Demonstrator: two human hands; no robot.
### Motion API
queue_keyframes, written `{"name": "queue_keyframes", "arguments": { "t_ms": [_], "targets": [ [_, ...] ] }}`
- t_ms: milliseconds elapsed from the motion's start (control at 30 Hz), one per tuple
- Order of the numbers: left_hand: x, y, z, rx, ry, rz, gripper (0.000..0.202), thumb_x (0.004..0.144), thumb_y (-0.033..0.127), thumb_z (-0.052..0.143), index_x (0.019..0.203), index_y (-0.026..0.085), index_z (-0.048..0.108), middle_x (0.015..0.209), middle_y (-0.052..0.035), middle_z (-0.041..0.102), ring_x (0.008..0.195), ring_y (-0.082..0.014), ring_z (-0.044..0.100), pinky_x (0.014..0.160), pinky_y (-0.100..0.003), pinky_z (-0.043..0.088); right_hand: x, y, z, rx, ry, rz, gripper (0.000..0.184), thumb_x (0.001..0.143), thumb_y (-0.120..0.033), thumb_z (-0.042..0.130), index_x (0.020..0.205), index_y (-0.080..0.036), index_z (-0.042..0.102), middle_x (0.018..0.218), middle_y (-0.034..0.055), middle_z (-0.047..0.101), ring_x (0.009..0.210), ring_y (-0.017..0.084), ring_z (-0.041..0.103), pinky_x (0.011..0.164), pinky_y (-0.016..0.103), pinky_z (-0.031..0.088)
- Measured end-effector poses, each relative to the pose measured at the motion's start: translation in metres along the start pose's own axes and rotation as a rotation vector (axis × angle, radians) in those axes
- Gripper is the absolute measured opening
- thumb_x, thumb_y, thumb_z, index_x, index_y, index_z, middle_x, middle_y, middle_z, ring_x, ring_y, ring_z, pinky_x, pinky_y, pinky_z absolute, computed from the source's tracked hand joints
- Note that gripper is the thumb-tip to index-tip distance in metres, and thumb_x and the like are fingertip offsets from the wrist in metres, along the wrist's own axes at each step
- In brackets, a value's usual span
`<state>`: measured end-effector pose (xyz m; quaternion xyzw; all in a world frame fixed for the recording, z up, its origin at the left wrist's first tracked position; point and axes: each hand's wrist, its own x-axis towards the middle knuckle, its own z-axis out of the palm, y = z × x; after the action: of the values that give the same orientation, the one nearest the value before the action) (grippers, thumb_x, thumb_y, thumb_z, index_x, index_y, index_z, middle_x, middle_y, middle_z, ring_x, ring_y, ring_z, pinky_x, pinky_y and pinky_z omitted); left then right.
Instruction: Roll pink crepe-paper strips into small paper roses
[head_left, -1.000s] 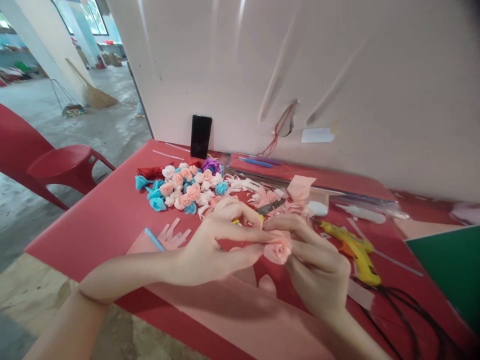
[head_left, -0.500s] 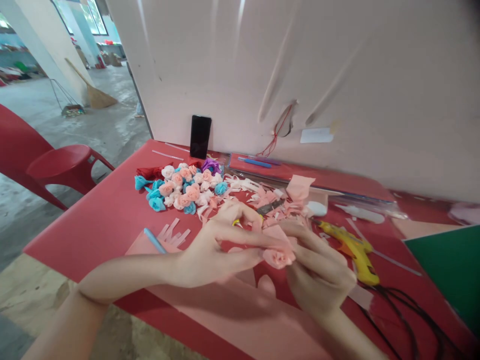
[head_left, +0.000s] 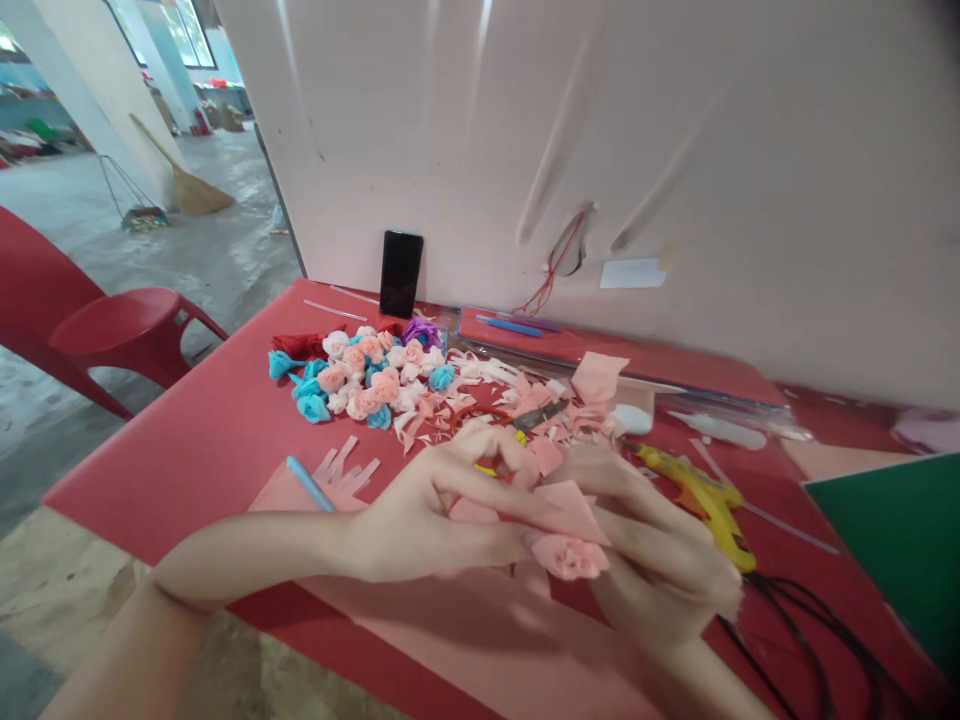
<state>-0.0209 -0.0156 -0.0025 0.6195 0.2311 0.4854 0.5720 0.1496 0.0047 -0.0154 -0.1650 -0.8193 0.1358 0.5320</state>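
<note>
Pink paper rose: here it is, right between the two hands above the table, soft crinkled petals curled in a tight spiral, its open face turned toward the camera.
Loose petal: smooth, flat and angular, standing up against the top of the rose.
Left hand: thumb and forefinger are pinched together on the rose and petal from one side.
Right hand: a little blurred, fingers bent and clamped on the rose from the other side.
Pink sheet: broad, flat, matte, lying below both hands, with a blue pen and narrow paper strips toward its left end.
Scraps: a ragged spill of pink and white cuttings beyond the hands, scissors lying among them, metal blades half buried.
Flower heap: ruffled rounds in pink, white and blue, plus one purple bloom.
Glue gun: hard yellow plastic, near the right hand, black cord looping away.
Table: smooth red top, with a glossy black phone propped upright at the back against a pale panel.
Dustpan: out on the floor beside a straw broom, small mixed litter inside.
</note>
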Motion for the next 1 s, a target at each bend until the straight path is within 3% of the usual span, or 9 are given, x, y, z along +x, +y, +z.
{"name": "queue_keyframes", "arguments": {
  "t_ms": [167, 367, 467, 567, 667, 767, 1000],
  "targets": [
    [-0.001, -0.004, 0.000, -0.042, 0.023, -0.016, 0.041, 0.072, 0.005, 0.067, 0.091, 0.041, 0.071, 0.077, 0.0000, 0.042, 0.078, -0.0110, 0.047, 0.071, -0.025, 0.045, -0.003, -0.005, 0.002, 0.003, 0.010, 0.106, 0.031, 0.076, 0.001, 0.052, 0.086, -0.024, 0.069, 0.075, 0.0027, 0.064, 0.066, 0.015, 0.058, 0.055, 0.029, 0.047],
    [-0.001, -0.011, 0.000, -0.014, 0.083, 0.022, 0.026, 0.075, 0.017, 0.069, 0.090, 0.038, 0.072, 0.075, -0.0001, 0.042, 0.075, -0.0098, 0.046, 0.076, -0.025, 0.046, -0.008, -0.008, 0.006, -0.008, 0.056, 0.242, 0.030, 0.079, -0.007, 0.058, 0.096, -0.029, 0.069, 0.075, 0.0006, 0.067, 0.062, 0.015, 0.058, 0.054, 0.028, 0.047],
    [-0.001, -0.014, 0.003, -0.032, 0.129, 0.034, 0.020, 0.076, 0.023, 0.070, 0.088, 0.039, 0.072, 0.075, -0.0004, 0.044, 0.075, -0.0096, 0.048, 0.076, -0.024, 0.047, -0.014, -0.008, 0.009, -0.022, 0.126, 0.315, 0.044, 0.079, -0.009, 0.060, 0.114, -0.034, 0.061, 0.074, -0.0014, 0.065, 0.061, 0.015, 0.057, 0.053, 0.028, 0.047],
    [-0.002, -0.016, 0.005, -0.041, 0.148, 0.036, 0.016, 0.076, 0.026, 0.070, 0.086, 0.038, 0.073, 0.079, -0.0007, 0.047, 0.074, -0.0091, 0.050, 0.076, -0.024, 0.047, -0.016, -0.008, 0.010, -0.035, 0.151, 0.285, 0.054, 0.078, -0.004, 0.058, 0.122, -0.036, 0.055, 0.072, -0.0025, 0.063, 0.059, 0.014, 0.054, 0.053, 0.027, 0.046],
    [-0.002, -0.016, 0.004, -0.017, 0.146, 0.043, 0.016, 0.078, 0.027, 0.068, 0.087, 0.038, 0.073, 0.079, -0.0012, 0.049, 0.075, -0.0099, 0.052, 0.077, -0.025, 0.047, -0.014, -0.009, 0.009, -0.033, 0.115, 0.224, 0.043, 0.078, -0.002, 0.057, 0.109, -0.031, 0.064, 0.074, -0.0019, 0.065, 0.063, 0.013, 0.055, 0.056, 0.026, 0.046],
    [-0.001, -0.018, 0.003, 0.036, 0.143, 0.091, 0.022, 0.078, 0.024, 0.068, 0.092, 0.041, 0.071, 0.074, -0.0010, 0.052, 0.078, -0.0114, 0.052, 0.078, -0.026, 0.046, -0.012, -0.010, 0.009, -0.032, 0.116, 0.261, 0.024, 0.078, -0.005, 0.060, 0.090, -0.024, 0.068, 0.074, -0.0012, 0.065, 0.065, 0.012, 0.055, 0.058, 0.026, 0.045],
    [-0.001, -0.024, 0.004, 0.097, 0.224, 0.187, 0.025, 0.077, 0.019, 0.068, 0.091, 0.040, 0.072, 0.072, -0.0003, 0.059, 0.073, -0.0119, 0.051, 0.072, -0.028, 0.044, -0.012, -0.013, 0.012, -0.048, 0.158, 0.350, 0.019, 0.079, -0.009, 0.060, 0.085, -0.026, 0.068, 0.083, 0.0011, 0.065, 0.072, 0.014, 0.059, 0.061, 0.027, 0.047]
  ]
}}
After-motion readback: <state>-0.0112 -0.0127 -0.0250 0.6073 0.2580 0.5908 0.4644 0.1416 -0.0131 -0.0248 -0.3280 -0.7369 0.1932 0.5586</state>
